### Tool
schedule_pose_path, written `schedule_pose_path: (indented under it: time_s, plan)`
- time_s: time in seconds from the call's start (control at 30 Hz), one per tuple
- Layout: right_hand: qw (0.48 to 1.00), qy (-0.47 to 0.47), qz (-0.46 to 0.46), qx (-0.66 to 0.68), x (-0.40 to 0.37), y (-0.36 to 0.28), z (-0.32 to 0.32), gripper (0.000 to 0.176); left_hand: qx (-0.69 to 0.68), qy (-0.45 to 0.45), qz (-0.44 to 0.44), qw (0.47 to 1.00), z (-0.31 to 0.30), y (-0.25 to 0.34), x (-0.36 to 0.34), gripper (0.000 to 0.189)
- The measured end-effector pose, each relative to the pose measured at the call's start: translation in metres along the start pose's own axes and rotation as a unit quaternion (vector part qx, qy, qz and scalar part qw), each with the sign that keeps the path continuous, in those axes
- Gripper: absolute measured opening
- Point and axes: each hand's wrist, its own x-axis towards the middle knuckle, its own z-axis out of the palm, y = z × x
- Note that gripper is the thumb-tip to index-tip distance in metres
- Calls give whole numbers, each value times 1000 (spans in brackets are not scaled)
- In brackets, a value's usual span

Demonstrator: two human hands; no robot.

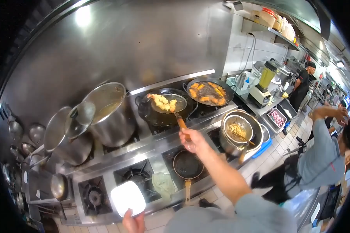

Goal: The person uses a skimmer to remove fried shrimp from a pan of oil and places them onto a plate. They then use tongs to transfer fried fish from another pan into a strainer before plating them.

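Observation:
My right hand (pixel 194 141) grips the wooden handle of a skimmer (pixel 181 122). Golden battered fried food (pixel 164 103), with a reddish tip at one end, lies on the skimmer's round head. The skimmer is over a dark wok (pixel 156 119) on the back burner. Low in view, my left hand (pixel 133 223) holds a white square plate (pixel 128 197) by its near edge, thumb on the rim. The plate's face is overexposed, so its surface detail is hard to make out.
A second wok (pixel 191 101) holds browning pieces in oil. Tall pots (pixel 118 128) stand left; a frying pan (pixel 187 165) and a cloth (pixel 164 185) lie in front. A strainer over a pot (pixel 256 134) is at right. Co-workers (pixel 315 155) stand further right.

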Motion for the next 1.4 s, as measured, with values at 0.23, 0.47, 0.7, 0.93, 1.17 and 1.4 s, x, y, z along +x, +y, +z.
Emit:
schedule_pose_path:
  time_s: [0.23,0.47,0.7,0.93,1.17,1.4]
  plan:
    - [997,-54,15,45,-20,-40,-13,17,30,-41,3,999,26,-16,2,47]
    - [993,-80,-30,76,-134,-89,-62,17,12,-35,11,999,41,-41,-20,46]
    - [979,29,-101,-177,-307,-146,-181,20,38,3,22,999,49,-83,-40,46]
    - [980,54,-71,-175,-327,-141,-331,28,48,-21,11,999,118,-155,-85,49]
    - [995,94,24,6,-293,-126,-431,39,80,-10,-21,996,167,-210,-147,46]
    - [980,68,-21,-185,-165,86,-603,35,66,14,3,998,148,-217,-182,46]
